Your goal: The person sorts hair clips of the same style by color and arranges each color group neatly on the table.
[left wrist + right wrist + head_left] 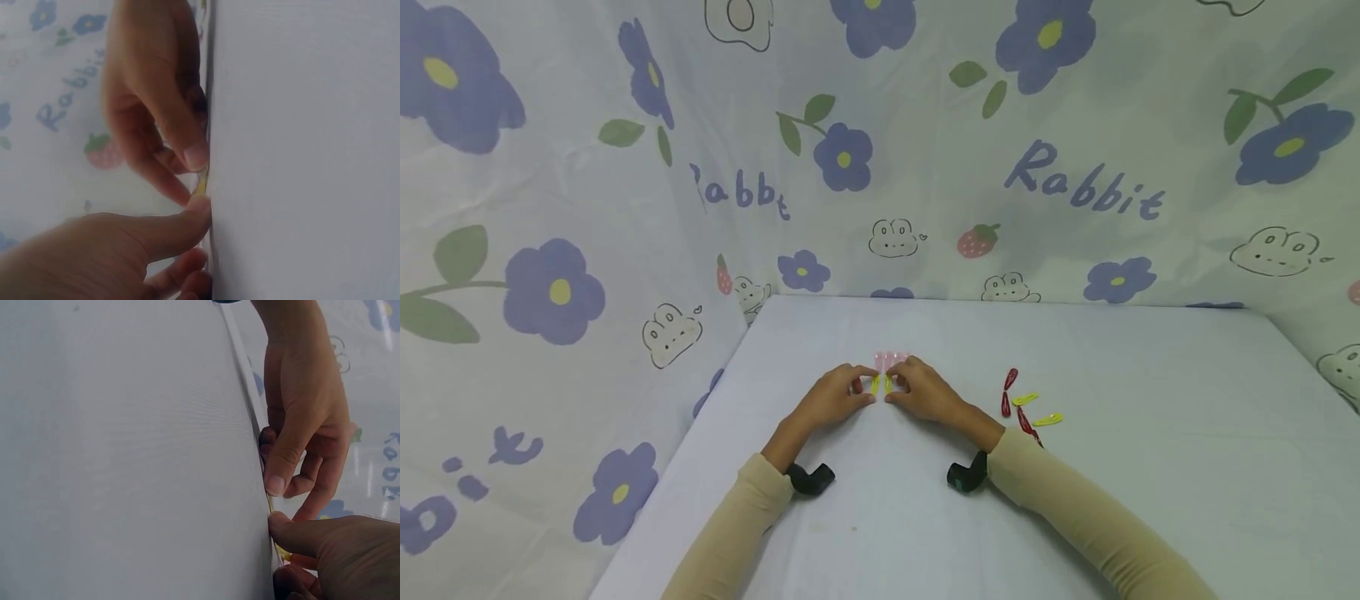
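Two yellow snap hair clips (pixel 875 385) lie side by side near the middle of the white table. My left hand (pixel 835 395) holds the left clip between thumb and forefinger, at its two ends. The other clip is held the same way by my right hand (pixel 928 392), which faces the left across a narrow gap. Just beyond the fingertips, several pink hair clips (pixel 889 358) stand in a row, partly covered by the right hand. Both wrist views show the thumbs low at the tabletop, with only a sliver of yellow clip (pixel 201 184) visible.
Right of the right forearm lie loose red hair clips (pixel 1006 403) and yellow hair clips (pixel 1048 419), one red clip partly behind the sleeve. A black wrist device (pixel 812 479) is on each wrist. Patterned curtains (pixel 925 167) rise along the table's back and left edges.
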`<state>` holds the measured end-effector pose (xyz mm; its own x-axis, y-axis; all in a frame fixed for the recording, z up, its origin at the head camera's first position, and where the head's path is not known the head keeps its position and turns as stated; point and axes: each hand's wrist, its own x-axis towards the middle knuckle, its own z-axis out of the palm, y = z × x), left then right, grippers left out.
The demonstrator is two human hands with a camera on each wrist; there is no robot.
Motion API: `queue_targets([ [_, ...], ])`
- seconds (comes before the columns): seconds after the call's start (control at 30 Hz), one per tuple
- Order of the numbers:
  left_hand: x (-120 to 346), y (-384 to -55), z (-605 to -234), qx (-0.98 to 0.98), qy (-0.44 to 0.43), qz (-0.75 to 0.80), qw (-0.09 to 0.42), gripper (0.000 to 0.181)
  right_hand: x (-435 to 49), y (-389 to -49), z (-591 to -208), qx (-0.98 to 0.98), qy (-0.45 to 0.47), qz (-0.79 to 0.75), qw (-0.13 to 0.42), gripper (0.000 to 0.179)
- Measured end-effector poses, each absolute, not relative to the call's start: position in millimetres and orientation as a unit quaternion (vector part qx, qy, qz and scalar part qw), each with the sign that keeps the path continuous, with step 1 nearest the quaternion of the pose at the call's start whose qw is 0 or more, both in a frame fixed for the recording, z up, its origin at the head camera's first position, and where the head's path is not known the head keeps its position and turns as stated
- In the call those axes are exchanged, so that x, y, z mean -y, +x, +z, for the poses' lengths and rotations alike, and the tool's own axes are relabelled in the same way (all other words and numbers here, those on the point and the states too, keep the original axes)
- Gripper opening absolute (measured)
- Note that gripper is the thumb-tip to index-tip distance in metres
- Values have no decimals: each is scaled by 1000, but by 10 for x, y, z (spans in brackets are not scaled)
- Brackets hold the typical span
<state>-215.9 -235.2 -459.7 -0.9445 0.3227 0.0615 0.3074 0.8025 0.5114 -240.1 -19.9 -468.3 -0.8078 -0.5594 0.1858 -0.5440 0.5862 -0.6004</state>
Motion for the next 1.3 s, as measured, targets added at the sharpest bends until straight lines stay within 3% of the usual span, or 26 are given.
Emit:
queue_targets([
  [1.3, 2281, -2152, -4622, -959, 144, 245, 3, 44, 247, -2447, -4706, -890, -303, -342, 0, 39],
])
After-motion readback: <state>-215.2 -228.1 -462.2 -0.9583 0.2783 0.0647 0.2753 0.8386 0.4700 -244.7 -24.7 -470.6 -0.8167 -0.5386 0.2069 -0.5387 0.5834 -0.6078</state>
